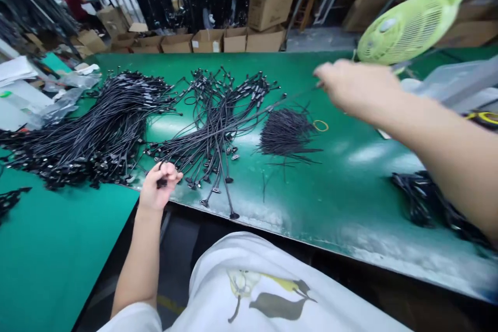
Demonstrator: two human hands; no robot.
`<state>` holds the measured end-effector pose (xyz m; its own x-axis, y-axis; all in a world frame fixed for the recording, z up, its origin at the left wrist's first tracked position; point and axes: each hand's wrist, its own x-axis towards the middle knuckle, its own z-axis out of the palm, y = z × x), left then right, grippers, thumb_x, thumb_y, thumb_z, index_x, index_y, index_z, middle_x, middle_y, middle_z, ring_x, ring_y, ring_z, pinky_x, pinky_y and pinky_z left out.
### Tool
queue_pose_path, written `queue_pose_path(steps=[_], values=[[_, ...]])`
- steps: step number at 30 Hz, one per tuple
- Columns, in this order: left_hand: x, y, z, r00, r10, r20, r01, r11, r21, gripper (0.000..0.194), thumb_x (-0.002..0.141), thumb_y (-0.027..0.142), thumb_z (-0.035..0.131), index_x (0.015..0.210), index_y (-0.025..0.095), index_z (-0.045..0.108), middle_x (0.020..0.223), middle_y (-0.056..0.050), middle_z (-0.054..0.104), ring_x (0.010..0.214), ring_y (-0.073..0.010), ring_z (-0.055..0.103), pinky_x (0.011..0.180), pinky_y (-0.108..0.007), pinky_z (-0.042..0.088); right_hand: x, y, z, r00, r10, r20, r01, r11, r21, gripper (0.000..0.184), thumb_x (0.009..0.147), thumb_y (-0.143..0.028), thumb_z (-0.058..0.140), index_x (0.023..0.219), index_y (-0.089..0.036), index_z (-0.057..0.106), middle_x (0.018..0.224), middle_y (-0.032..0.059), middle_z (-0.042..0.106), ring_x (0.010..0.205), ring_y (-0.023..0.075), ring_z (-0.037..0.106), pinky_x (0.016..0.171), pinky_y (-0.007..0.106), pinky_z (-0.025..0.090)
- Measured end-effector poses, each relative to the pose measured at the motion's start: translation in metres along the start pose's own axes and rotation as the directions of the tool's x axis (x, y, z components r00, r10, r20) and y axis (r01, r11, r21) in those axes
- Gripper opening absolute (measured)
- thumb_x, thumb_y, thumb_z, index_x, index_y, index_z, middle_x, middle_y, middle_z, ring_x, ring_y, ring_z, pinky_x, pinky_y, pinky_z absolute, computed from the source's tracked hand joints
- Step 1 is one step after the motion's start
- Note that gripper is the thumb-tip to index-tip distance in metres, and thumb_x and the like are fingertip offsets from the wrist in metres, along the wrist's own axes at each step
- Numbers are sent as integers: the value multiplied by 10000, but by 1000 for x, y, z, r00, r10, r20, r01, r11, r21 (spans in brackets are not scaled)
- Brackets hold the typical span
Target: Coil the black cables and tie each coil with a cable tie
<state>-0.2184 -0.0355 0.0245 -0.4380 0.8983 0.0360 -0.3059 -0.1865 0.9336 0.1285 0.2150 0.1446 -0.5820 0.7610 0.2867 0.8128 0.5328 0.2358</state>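
My left hand (159, 182) is closed on the connector end of a black cable at the near edge of the green table (342, 187). Above the table's right part, my right hand (352, 88) is raised and pinches the far end of a thin black cable (249, 116) that stretches back across the middle heap of loose black cables (212, 119). A small bundle of thin black ties (286, 132) lies just right of that heap, with a yellow rubber band (320, 125) beside it.
A big pile of black cables (93, 129) covers the left of the table. Another dark bundle (424, 197) lies at the right under my arm. A green fan (408, 23) stands at the back right. Cardboard boxes (218, 39) line the far edge. A person in red (73, 2) works far left.
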Motion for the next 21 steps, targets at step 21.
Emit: queue_pose_path(steps=[21], values=[[-5,-13,122,923,-341,176,379,882,-279,283,974,298,412,1017,159,655,534,74,230,380,-60,176,325,-124,249,-146,6,73,983,-134,127,0,689,725,332,948,-380,392,1046,-213,661,1023,57,712,941,225,664,816,363,521]])
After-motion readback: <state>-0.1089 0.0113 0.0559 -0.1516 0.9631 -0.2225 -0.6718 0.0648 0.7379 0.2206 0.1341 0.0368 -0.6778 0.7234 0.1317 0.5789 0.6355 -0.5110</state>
